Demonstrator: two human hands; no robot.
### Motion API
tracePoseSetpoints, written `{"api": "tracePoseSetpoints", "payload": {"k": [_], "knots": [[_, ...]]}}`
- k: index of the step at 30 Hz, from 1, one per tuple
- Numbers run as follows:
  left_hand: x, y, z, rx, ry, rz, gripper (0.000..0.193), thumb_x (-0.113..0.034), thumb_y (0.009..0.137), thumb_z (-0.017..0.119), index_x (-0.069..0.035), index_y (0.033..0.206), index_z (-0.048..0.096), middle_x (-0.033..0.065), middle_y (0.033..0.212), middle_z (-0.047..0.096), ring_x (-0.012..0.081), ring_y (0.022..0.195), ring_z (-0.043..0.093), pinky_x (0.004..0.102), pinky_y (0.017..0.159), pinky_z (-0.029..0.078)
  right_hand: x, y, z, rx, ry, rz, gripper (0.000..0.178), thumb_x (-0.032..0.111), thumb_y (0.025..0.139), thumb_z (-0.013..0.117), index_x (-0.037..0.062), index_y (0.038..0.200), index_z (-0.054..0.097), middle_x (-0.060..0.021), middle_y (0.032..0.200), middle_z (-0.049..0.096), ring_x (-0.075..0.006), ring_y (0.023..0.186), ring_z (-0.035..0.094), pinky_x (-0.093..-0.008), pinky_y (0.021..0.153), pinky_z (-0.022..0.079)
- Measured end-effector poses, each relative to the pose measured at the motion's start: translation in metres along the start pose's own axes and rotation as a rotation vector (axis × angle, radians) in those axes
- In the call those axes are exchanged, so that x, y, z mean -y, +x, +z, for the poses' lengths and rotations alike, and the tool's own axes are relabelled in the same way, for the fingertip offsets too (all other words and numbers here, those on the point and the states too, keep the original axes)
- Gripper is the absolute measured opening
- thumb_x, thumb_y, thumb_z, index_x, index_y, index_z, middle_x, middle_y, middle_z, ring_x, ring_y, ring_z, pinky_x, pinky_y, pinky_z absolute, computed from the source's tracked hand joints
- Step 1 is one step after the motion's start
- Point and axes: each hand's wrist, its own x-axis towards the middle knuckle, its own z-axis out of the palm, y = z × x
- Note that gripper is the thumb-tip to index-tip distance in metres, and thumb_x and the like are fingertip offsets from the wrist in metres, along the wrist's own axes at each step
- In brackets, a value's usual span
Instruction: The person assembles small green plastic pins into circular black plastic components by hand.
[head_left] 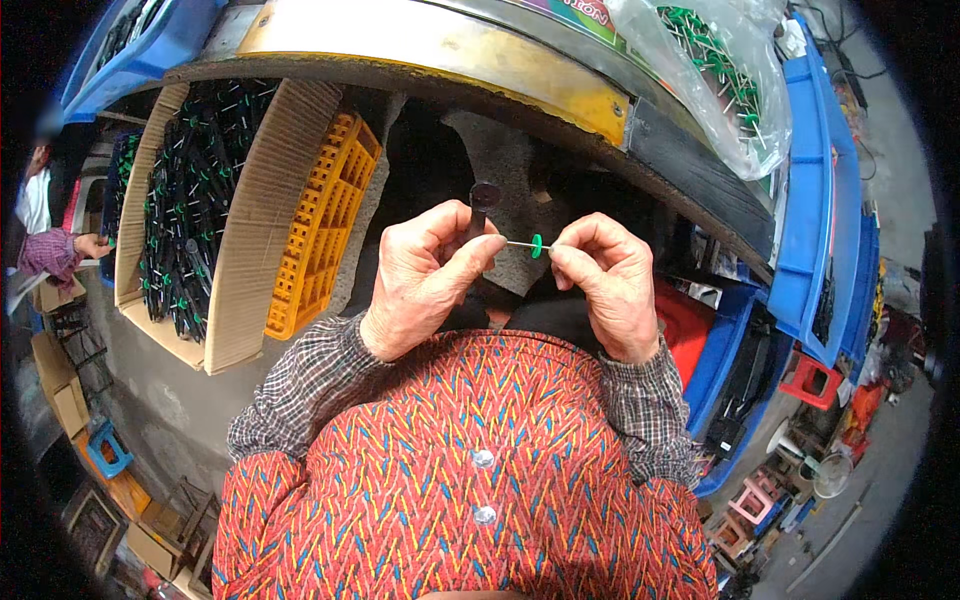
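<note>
My left hand [425, 275] is closed around a dark stick-like part with a round flat end [485, 195]; most of its length is hidden by my fingers. Between my two hands runs a thin metal pin [518, 243] carrying a small green disc [537, 246]. One tip of the pin meets my left thumb and fingertips; whether it sits inside the dark part cannot be seen. My right hand [610, 280] pinches the pin's other end, just beyond the disc, between thumb and forefinger.
To the left stands a cardboard box [235, 230] full of black parts with pins, beside a yellow plastic crate [325, 230]. A metal-edged bench [430, 50] bears a clear bag [745, 150] of green-disc pins. Blue bins [800, 200] line the right. Another person's hand [92, 246] shows far left.
</note>
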Motion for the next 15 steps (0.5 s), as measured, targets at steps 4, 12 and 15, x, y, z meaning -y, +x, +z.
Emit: {"api": "tracePoseSetpoints", "payload": {"k": [4,12,15], "knots": [[-0.001,0.0,0.003,-0.059,-0.018,-0.014,0.01,-0.009,0.088,0.065,-0.001,0.084,0.06,-0.0058,0.064,0.053,-0.0018,0.057,0.042,0.017,0.048,0.032,-0.004,0.001,-0.002,0.011,0.047,-0.001,0.006,0.001,0.083,0.067,0.0024,0.086,0.061,0.0019,0.076,0.059,-0.0036,0.064,0.053,-0.0187,0.057,0.044],[0.001,0.0,0.001,-0.01,-0.05,-0.031,0.012,-0.015,0.092,0.061,-0.003,0.091,0.06,-0.0012,0.07,0.06,0.0009,0.049,0.048,0.0159,0.042,0.036,-0.003,-0.002,0.012,-0.034,0.004,-0.08,0.027,-0.004,0.078,0.07,0.0005,0.104,0.064,-0.0014,0.092,0.061,-0.0064,0.079,0.058,-0.0208,0.071,0.05],[0.0,0.0,0.0,-0.001,-0.059,-0.048,0.012,-0.015,0.092,0.061,-0.004,0.091,0.06,-0.0009,0.07,0.06,0.0013,0.049,0.048,0.0161,0.042,0.037,-0.006,-0.002,0.011,0.029,-0.019,-0.082,0.031,-0.004,0.078,0.07,0.0005,0.108,0.063,-0.0021,0.096,0.062,-0.0073,0.083,0.06,-0.0217,0.072,0.051]]}}
